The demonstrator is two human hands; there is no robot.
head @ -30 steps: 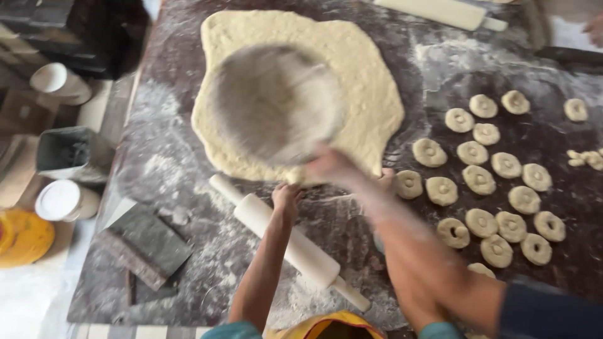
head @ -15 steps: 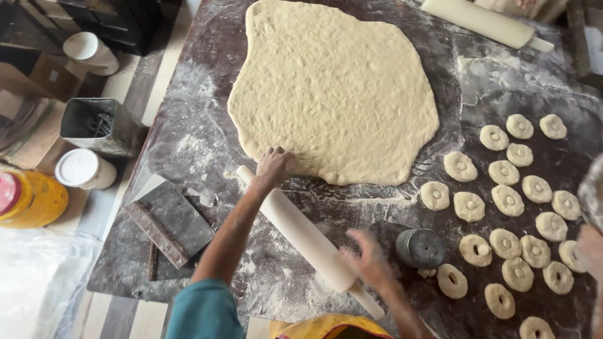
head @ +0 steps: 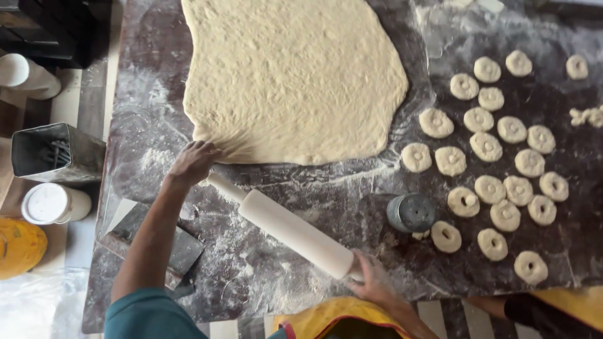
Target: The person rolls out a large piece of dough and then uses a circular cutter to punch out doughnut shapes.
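A wide sheet of pale dough [head: 292,75] lies on the floured dark stone worktop [head: 352,188]. Just in front of it lies a white rolling pin [head: 295,232], set diagonally. My left hand [head: 191,163] grips the pin's far-left handle at the near edge of the dough. My right hand [head: 374,282] holds the near-right handle by the worktop's front edge. Both arms are dusted with flour.
Several ring-shaped dough pieces [head: 496,150] cover the right side. A small round metal cutter [head: 411,212] stands next to them. A metal scraper [head: 179,248] lies at the front left. A metal box [head: 53,154], white tubs [head: 53,204] and a yellow container [head: 19,248] stand off the left edge.
A large round sieve-like thing held over the dough a second ago is gone. My right hand has taken the pin's near handle, and the view has moved closer.
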